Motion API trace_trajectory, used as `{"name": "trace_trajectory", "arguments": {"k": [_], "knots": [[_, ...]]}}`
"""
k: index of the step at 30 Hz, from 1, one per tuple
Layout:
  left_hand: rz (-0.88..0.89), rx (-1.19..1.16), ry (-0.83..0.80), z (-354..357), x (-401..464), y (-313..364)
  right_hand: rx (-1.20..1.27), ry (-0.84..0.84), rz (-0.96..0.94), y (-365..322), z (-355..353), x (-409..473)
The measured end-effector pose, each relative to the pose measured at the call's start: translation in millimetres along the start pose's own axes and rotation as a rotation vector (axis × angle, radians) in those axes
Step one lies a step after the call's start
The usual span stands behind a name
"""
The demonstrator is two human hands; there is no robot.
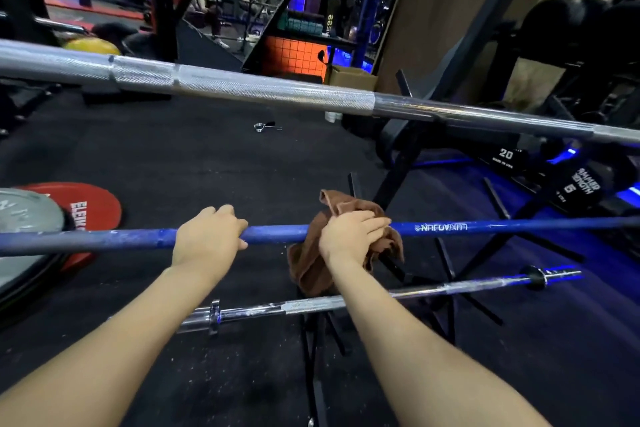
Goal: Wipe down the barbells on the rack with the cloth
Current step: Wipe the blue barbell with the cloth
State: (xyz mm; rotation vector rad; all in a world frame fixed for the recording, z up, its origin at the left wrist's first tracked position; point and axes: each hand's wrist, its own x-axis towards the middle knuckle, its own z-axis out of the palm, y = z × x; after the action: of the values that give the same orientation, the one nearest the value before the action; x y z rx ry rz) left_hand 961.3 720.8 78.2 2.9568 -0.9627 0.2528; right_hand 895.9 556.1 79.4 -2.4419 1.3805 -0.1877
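At the far left of the frame we see a red plate [93, 208] on the floor behind the blue barbell [485, 226], whose long axis runs almost level across the middle of the frame, edge to edge. Left of centre, our left hand [207, 237] curls its fingers over the top of that bar, closed on it bare, steadying it. Just right of centre, our right hand [349, 236] presses the brown cloth [311, 267] onto the bar, fingers laid flat over the fabric and wrapping it around the shaft. The cloth hangs below the bar. We judge the wipe must slide along the axis; the long bare stretch lies to the right, away from the left hand. The silver barbell [270, 88] crosses above, another chrome barbell [318, 303] below.
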Motion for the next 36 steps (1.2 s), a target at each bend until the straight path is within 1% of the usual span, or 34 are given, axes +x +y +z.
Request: {"name": "trace_trajectory", "arguments": {"k": [3,6,8,10,13,15,17,18,19,20,21,23,25,26,28,30,31,32,33,34,36], "knots": [[0.008,-0.01,0.013,5,1,-2,0.002,0.037,0.067,11,-9,21],[0.021,0.011,0.028,7,2,-2,-0.032,0.085,0.031,10,0,22],[0.037,0.023,0.023,7,3,-3,-0.116,0.135,-0.053,1,15,6],[0.039,0.018,0.007,7,3,-2,-0.202,0.164,-0.185,-6,28,-7],[0.027,0.02,0.004,6,0,-1,-0.22,0.215,-0.365,11,26,-9],[0.037,0.024,-0.014,4,-1,-1,-0.116,0.263,-0.457,35,18,0],[0.053,0.035,-0.027,1,0,-2,0.087,0.231,-0.453,50,13,5],[0.058,0.037,-0.029,0,1,-3,0.163,0.265,-0.447,49,13,5],[0.061,0.038,-0.025,0,1,-2,0.222,0.349,-0.436,42,15,3],[0.062,0.043,-0.021,0,0,-2,0.231,0.409,-0.448,32,20,1],[0.062,0.053,-0.017,0,0,-2,0.198,0.424,-0.489,19,24,-2],[0.062,0.073,-0.009,0,-1,-1,0.095,0.277,-0.592,-3,28,-12],[0.068,0.081,-0.006,-1,0,-3,0.031,0.18,-0.632,-11,25,-8],[0.071,0.078,-0.009,-1,0,-4,0.04,0.166,-0.625,-10,21,-3],[0.083,0.073,-0.006,0,0,-6,0.143,0.154,-0.582,-3,16,13],[0.096,0.072,0.016,2,-1,-8,0.221,0.16,-0.527,1,14,25],[0.101,0.066,0.032,3,-1,-8,0.175,0.176,-0.52,0,16,24],[0.104,0.061,0.039,3,-1,-9,0.079,0.227,-0.538,-3,21,16],[0.107,0.057,0.039,3,-2,-10,0.019,0.294,-0.568,-5,26,7],[0.108,0.06,0.036,4,-2,-10,0.017,0.34,-0.613,-6,31,-1],[0.109,0.067,0.033,5,-1,-11,0.013,0.391,-0.725,2,36,-6]]}}
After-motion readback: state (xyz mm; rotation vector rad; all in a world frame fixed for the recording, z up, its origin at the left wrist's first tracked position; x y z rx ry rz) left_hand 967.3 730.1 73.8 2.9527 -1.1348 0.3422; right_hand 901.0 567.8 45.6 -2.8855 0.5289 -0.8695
